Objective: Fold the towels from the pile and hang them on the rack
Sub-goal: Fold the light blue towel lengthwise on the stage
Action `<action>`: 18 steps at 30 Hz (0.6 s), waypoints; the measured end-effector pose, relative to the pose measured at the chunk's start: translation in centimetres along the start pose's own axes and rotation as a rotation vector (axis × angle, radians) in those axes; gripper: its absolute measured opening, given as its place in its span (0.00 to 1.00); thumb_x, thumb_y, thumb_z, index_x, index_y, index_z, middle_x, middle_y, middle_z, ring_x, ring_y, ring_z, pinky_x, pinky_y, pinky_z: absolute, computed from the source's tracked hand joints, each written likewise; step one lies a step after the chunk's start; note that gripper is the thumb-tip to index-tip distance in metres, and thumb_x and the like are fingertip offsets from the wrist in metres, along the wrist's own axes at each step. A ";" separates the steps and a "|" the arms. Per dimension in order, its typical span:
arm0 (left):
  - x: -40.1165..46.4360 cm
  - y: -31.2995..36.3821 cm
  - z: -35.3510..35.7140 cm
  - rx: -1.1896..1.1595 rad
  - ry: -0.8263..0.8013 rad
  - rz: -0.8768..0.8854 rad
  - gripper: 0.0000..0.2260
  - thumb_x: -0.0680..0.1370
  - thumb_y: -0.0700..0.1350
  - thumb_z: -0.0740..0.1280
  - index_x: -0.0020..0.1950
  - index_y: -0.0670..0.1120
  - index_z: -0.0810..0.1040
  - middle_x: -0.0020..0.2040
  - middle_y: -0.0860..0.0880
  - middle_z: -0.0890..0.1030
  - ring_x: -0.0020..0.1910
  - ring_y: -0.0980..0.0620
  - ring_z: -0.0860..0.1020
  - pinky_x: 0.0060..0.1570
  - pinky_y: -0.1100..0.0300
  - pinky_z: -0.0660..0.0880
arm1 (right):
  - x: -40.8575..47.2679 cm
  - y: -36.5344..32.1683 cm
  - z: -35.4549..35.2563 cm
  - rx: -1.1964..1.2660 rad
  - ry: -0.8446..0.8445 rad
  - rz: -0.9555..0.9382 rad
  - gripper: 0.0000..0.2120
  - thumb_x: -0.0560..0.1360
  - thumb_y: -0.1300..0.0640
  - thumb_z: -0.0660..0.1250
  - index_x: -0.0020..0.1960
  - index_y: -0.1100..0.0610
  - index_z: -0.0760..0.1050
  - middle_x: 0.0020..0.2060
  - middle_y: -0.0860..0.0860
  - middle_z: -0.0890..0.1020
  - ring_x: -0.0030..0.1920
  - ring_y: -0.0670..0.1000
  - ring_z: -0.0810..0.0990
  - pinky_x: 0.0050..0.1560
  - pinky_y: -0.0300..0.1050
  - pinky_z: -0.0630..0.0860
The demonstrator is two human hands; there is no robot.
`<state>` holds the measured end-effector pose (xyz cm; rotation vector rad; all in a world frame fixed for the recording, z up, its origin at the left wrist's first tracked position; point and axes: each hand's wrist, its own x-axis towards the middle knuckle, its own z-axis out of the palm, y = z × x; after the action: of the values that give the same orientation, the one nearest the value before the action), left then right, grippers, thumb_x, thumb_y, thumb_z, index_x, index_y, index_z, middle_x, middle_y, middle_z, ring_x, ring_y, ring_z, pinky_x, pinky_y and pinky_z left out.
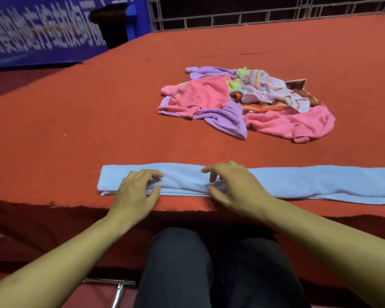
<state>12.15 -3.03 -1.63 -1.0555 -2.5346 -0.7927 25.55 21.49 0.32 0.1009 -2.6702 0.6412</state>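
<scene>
A light blue towel (298, 183), folded into a long narrow strip, lies along the near edge of the red table (98, 107) and runs off the right side of the view. My left hand (136, 192) sits on its left part, fingers curled on top and thumb at the near edge, pinching the cloth. My right hand (233, 187) pinches the strip near its middle in the same way. The pile of towels (242, 103), pink, purple, yellow and patterned, lies farther back, right of centre.
A metal grid railing (231, 16) runs behind the table's far edge. A dark bin (113, 23) and a blue banner (31, 34) stand at the back left. A metal bar (111, 282) shows below the table by my legs.
</scene>
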 end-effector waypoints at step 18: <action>0.7 -4.9 -3.6 -0.039 0.268 -0.199 0.06 0.79 0.43 0.64 0.51 0.50 0.79 0.48 0.57 0.78 0.45 0.53 0.71 0.48 0.63 0.63 | 4.9 -4.6 3.4 0.021 -0.027 -0.034 0.11 0.76 0.53 0.66 0.58 0.46 0.77 0.42 0.36 0.75 0.45 0.47 0.73 0.51 0.49 0.72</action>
<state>8.27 -7.58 -0.30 -0.6625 -2.4246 -0.9682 20.51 15.97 1.34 0.1618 -2.6820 0.6611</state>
